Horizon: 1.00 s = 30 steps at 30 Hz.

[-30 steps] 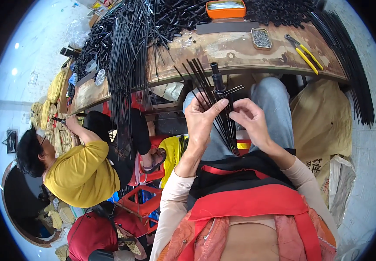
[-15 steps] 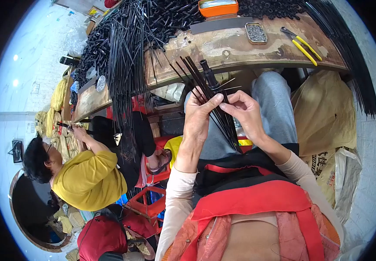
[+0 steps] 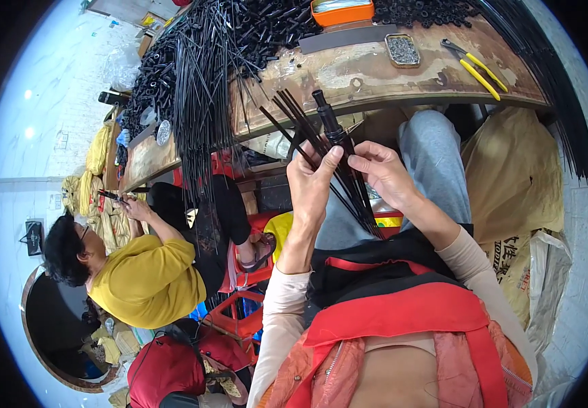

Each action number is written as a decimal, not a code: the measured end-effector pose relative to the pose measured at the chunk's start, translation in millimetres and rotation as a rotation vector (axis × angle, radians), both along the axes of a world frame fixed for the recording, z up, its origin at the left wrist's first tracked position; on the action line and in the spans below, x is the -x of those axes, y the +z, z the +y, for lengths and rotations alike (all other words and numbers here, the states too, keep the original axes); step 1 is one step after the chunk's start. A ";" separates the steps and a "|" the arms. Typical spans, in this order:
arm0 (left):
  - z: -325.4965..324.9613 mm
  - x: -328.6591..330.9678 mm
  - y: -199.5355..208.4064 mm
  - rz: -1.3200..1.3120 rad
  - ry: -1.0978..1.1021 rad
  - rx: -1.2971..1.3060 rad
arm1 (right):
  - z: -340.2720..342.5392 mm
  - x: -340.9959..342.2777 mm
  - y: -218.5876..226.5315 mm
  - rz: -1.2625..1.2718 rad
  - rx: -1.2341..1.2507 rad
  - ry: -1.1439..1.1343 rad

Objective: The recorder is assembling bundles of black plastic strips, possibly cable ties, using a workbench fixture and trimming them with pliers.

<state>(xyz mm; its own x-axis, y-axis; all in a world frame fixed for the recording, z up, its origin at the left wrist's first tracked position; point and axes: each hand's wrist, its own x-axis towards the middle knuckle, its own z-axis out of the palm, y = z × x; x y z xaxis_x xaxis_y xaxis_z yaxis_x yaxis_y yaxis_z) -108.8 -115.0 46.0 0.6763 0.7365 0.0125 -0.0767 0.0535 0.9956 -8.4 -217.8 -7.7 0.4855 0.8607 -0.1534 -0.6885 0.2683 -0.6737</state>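
Above my lap, my left hand (image 3: pixel 309 187) is closed around a loose bundle of thin black rods (image 3: pixel 358 204). Their upper ends fan out past the fingers toward the bench. A black stepped tube (image 3: pixel 328 115) stands tilted among them, its lower end at my left thumb. My right hand (image 3: pixel 390 178) is closed in a pinch beside the tube's lower end, against the rods; what lies between its fingertips is hidden.
The wooden bench (image 3: pixel 348 81) ahead bears heaped black tubes (image 3: pixel 267 41), hanging black rods (image 3: pixel 199 109), an orange box (image 3: pixel 341 15), a small tray of metal bits (image 3: pixel 403 49) and yellow-handled pliers (image 3: pixel 474 68). At left sits a person in a yellow top (image 3: pixel 144 279), hands on dark parts.
The pale thin rods that stuck out sideways by my right fingertips no longer show. The right fingers have drawn in closer beside the tube, and the left-hand rods fan a little differently.
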 end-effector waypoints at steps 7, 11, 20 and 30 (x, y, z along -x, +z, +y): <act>-9.4 -0.1 0.7 0.051 0.033 -0.133 | 4.6 23.0 -6.0 -0.029 -0.118 -0.163; -13.4 -3.0 7.3 0.075 0.123 -0.089 | 1.6 26.1 3.4 -0.022 -0.100 -0.176; 0.6 2.0 6.2 0.015 -0.029 0.120 | -2.3 32.6 -1.1 -0.057 -0.115 -0.231; -0.1 0.7 8.8 0.015 -0.034 0.061 | 1.7 31.0 -2.2 -0.162 -0.066 -0.264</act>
<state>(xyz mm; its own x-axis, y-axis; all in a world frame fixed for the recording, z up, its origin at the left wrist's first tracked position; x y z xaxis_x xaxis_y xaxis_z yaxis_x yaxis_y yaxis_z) -109.5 -115.1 54.8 0.7009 0.7121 -0.0417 -0.0593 0.1164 0.9914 -39.4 -216.1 -9.9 0.7072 0.7070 -0.0037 -0.4740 0.4702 -0.7445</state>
